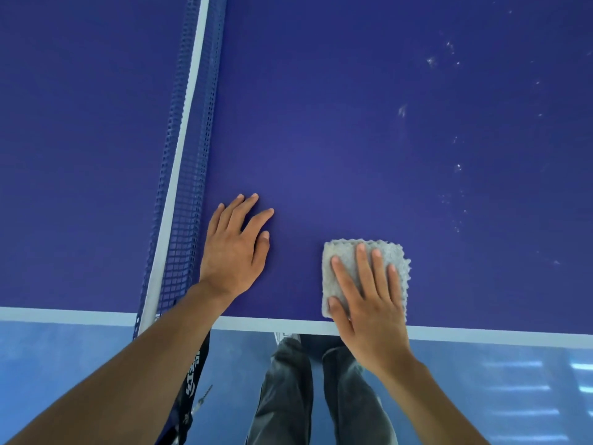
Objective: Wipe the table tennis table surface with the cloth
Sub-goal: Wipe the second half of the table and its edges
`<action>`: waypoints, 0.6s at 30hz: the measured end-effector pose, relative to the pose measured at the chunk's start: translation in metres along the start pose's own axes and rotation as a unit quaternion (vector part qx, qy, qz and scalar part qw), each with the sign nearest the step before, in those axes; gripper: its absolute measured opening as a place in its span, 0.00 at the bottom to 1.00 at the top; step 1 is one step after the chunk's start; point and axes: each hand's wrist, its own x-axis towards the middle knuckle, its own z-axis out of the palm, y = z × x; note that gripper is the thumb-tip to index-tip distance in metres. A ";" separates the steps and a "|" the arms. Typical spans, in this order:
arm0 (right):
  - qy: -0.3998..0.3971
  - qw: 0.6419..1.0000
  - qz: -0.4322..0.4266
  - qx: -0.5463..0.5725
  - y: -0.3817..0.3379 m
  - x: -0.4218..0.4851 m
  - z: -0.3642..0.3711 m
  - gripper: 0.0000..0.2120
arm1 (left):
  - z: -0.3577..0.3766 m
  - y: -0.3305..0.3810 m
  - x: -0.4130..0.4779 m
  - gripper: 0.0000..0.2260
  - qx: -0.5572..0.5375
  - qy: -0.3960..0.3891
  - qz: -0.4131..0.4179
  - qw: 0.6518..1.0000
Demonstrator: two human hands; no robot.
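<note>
Pressure is coming from the right hand (369, 303), which I am seeing laid flat with straight, slightly spread fingers on top of the grey, nubbly, folded square cloth (341, 252). The cloth is lying on the deep blue table tennis table surface (321, 123), just inside the near side, with its rear border almost meeting the white painted edge stripe (256, 323). The left hand (236, 248) is resting palm-down on bare blue, fingers fanned and holding nothing. I am judging that it is acting as a brace.

I am reading this as a wiping stroke at its near end, with most of this half not yet covered. Pale dusty specks (459, 167) are showing scattered well away from the cloth, up and to the right. The next move is calling for steady downward pressure while pushing the cloth away from the body and rightward toward them.

The dark blue mesh net (189, 155) with its white top band is standing just beside the left hand, closing off that side. The table edge is running directly under the right wrist, so a pull backward is risking dragging the cloth off over the blue floor (80, 348) and the grey trouser legs (288, 396). Ahead and to the right, broad open surface is lying free.
</note>
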 end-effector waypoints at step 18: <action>0.034 0.999 0.040 0.004 -0.007 -0.005 0.000 0.29 | -0.017 -0.016 -0.078 0.17 -0.024 0.007 0.045 0.999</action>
